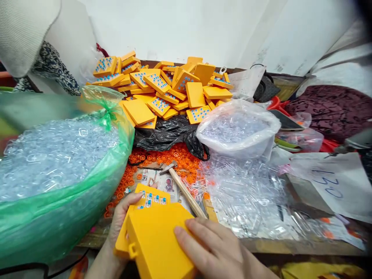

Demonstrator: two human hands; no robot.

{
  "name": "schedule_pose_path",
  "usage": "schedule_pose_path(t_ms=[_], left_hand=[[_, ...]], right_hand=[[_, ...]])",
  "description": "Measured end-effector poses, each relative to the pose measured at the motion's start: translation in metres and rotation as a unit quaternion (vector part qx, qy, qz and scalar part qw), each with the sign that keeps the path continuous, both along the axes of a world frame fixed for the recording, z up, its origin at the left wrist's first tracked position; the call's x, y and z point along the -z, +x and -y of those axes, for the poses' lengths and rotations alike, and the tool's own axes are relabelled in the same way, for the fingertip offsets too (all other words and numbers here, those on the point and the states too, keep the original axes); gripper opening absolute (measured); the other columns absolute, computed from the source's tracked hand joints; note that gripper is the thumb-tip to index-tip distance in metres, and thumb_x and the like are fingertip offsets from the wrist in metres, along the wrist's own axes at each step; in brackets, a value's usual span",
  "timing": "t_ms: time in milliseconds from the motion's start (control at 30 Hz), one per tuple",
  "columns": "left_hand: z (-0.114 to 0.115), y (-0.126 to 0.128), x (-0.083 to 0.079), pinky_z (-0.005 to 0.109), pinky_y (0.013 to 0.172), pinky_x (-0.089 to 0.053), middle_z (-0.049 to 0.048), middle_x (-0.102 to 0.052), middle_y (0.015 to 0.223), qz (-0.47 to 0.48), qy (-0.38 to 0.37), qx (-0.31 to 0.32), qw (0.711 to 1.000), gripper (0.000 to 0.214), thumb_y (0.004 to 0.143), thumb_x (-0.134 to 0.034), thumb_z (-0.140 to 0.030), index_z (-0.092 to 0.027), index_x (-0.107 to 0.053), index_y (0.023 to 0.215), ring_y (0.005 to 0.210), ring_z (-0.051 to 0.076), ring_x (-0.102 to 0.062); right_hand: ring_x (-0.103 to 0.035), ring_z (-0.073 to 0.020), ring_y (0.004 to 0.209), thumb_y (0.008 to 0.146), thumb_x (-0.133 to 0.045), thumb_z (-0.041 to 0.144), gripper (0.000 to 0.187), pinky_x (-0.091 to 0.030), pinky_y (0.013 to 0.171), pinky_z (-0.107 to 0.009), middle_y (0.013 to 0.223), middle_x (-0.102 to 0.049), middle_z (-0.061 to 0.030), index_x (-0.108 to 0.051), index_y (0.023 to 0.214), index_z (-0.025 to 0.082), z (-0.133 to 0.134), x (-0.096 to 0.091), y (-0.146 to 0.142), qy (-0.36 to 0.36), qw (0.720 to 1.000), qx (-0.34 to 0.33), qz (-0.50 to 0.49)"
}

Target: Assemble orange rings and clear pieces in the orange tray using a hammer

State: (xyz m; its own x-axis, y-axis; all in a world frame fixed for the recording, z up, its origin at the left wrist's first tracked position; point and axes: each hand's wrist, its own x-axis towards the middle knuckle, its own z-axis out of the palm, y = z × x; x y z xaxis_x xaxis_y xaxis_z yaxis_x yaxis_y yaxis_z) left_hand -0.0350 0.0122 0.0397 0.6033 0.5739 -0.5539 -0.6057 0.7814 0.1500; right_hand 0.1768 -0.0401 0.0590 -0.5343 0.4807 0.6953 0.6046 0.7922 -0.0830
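Note:
Close in front of me at the bottom centre are two yellow plastic pieces, one overlapping the other. The nearer, a plain yellow plastic panel (pixel 159 232) with a small loop on its left edge, has my right hand (pixel 215 248) along its right side, fingers resting on its face. Behind it, a yellow plastic panel with blue pieces (pixel 154 198) shows rows of small blue and clear parts. My left hand (pixel 116 224) grips this panel's left side, thumb at its top edge. I cannot tell whether the two are joined. Just beyond them lies a hammer (pixel 184 188) with a wooden handle.
A pile of similar yellow panels (pixel 162 89) lies at the back. On the left bulges a green bag (pixel 116 170) of clear plastic pieces; a white bag (pixel 238 147) of them stands right. Orange rings (pixel 124 186), loose clear parts (pixel 247 193) and a paper marked "130" (pixel 334 182) cover the table.

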Motion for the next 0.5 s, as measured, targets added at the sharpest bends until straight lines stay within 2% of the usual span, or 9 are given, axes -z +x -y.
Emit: schedule_pose_path(t_ms=[67, 133, 200, 233, 300, 333, 433, 500], left_hand=[[0.001, -0.009, 0.009, 0.049, 0.090, -0.050, 0.0143, -0.077, 0.088, 0.002, 0.005, -0.005, 1.000, 0.065, 0.069, -0.060, -0.029, -0.001, -0.052, 0.127, 0.095, 0.036, -0.070], [0.002, -0.010, 0.015, 0.049, 0.089, -0.050, 0.0144, -0.077, 0.085, 0.003, 0.003, 0.006, 1.000, 0.066, 0.067, -0.060, -0.026, 0.000, -0.052, 0.127, 0.090, 0.036, -0.071], [0.002, -0.007, 0.016, 0.047, 0.086, -0.052, 0.0142, -0.077, 0.080, -0.015, -0.008, 0.014, 1.000, 0.065, 0.068, -0.058, -0.021, 0.002, -0.051, 0.128, 0.081, 0.033, -0.073], [0.000, -0.004, 0.015, 0.046, 0.084, -0.052, 0.0143, -0.077, 0.078, -0.028, -0.018, 0.018, 0.999, 0.063, 0.070, -0.056, -0.019, 0.003, -0.049, 0.129, 0.077, 0.031, -0.074], [-0.003, 0.002, 0.012, 0.043, 0.081, -0.054, 0.0154, -0.076, 0.076, -0.050, -0.037, 0.027, 0.998, 0.060, 0.075, -0.053, -0.018, 0.005, -0.047, 0.131, 0.073, 0.029, -0.074], [-0.004, 0.006, 0.010, 0.042, 0.079, -0.054, 0.0160, -0.076, 0.075, -0.058, -0.042, 0.029, 0.997, 0.059, 0.078, -0.052, -0.018, 0.005, -0.046, 0.131, 0.072, 0.029, -0.074], [-0.008, 0.015, 0.008, 0.044, 0.078, -0.055, 0.0157, -0.076, 0.077, -0.102, -0.037, 0.019, 0.994, 0.059, 0.082, -0.053, -0.017, 0.003, -0.040, 0.136, 0.070, 0.029, -0.074], [-0.008, 0.019, 0.010, 0.045, 0.081, -0.054, 0.0147, -0.076, 0.081, -0.129, -0.018, -0.003, 0.991, 0.062, 0.082, -0.056, -0.014, -0.002, -0.035, 0.140, 0.071, 0.028, -0.074]], right_hand=[[-0.071, -0.0187, 0.066, 0.080, -0.063, 0.046, 0.034, -0.062, 0.060, -0.029, 0.076, -0.074, -0.0009, -0.067, 0.108, 0.027, -0.012, 0.009, -0.001, -0.119, 0.987, 0.027, -0.105], [-0.071, -0.0214, 0.067, 0.075, -0.066, 0.053, 0.035, -0.062, 0.061, -0.035, 0.081, -0.073, 0.0011, -0.067, 0.104, 0.034, -0.027, 0.012, 0.007, -0.220, 0.949, 0.100, -0.203], [-0.072, -0.0249, 0.080, 0.077, -0.067, 0.048, 0.042, -0.062, 0.068, -0.042, 0.097, -0.072, -0.0024, -0.061, 0.116, 0.034, -0.056, 0.005, 0.019, -0.237, 0.921, 0.155, -0.266], [-0.071, -0.0251, 0.085, 0.079, -0.066, 0.047, 0.052, -0.062, 0.069, -0.043, 0.105, -0.070, -0.0049, -0.052, 0.127, 0.033, -0.076, -0.002, 0.024, -0.231, 0.909, 0.171, -0.301], [-0.071, -0.0259, 0.084, 0.077, -0.069, 0.043, 0.068, -0.062, 0.065, -0.041, 0.108, -0.068, -0.0086, -0.039, 0.136, 0.028, -0.127, -0.019, 0.033, -0.253, 0.828, 0.196, -0.461], [-0.071, -0.0256, 0.087, 0.080, -0.066, 0.042, 0.069, -0.061, 0.068, -0.040, 0.111, -0.066, -0.0110, -0.034, 0.139, 0.024, -0.155, -0.027, 0.035, -0.242, 0.806, 0.202, -0.500], [-0.065, -0.0231, 0.106, 0.091, -0.054, 0.035, 0.061, -0.057, 0.083, -0.038, 0.125, -0.059, -0.0139, -0.025, 0.142, 0.020, -0.236, -0.041, 0.038, -0.231, 0.808, 0.210, -0.500], [-0.061, -0.0233, 0.111, 0.092, -0.056, 0.034, 0.058, -0.055, 0.087, -0.041, 0.130, -0.055, -0.0131, -0.029, 0.142, 0.021, -0.275, -0.040, 0.036, -0.229, 0.823, 0.211, -0.475]])
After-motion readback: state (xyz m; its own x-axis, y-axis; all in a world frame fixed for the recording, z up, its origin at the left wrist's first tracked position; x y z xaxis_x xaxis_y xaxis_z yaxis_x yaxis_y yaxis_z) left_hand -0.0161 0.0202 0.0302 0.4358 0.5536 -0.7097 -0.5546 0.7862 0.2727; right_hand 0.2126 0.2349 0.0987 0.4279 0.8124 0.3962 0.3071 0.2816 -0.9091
